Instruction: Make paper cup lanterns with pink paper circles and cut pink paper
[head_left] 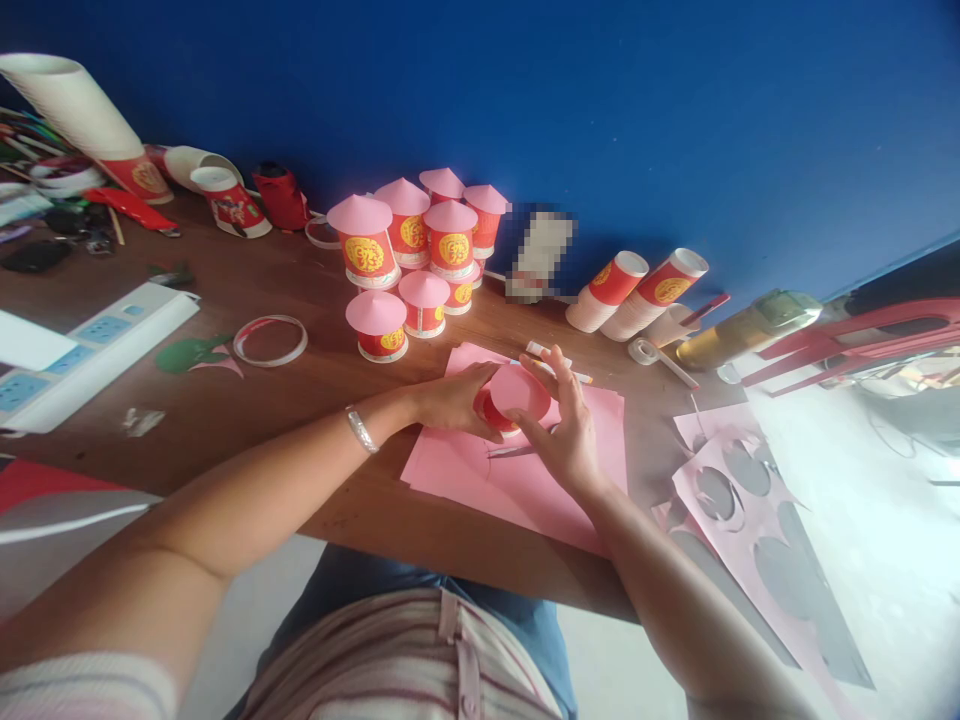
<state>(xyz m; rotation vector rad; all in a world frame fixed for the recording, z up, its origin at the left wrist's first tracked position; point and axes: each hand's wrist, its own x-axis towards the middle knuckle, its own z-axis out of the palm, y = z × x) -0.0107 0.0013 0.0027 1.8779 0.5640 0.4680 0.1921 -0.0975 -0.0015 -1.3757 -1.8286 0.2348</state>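
Note:
My left hand (459, 400) is wrapped round a red paper cup (489, 412) above a stack of pink paper (450, 462). A round pink paper top (520, 393) covers the cup's upper end; from this angle I cannot tell whether it is flat or slightly conical. At the top's rim is my right hand (566, 435), its thumb at the near edge and its fingers raised and spread along the far right side. Scissor-like metal blades (511, 453) lie on the pink paper, partly hidden under my right hand. Behind it, white marker-like sticks (551, 355) lie across the sheets.
Red cups with pink cone tops (365, 240) stand stacked behind, left of centre. Stacked paper cups (615, 290) lean by the blue wall. Cut pink sheets (739, 500) hang at the right edge. A tape ring (270, 341) and power strip (97, 350) lie left.

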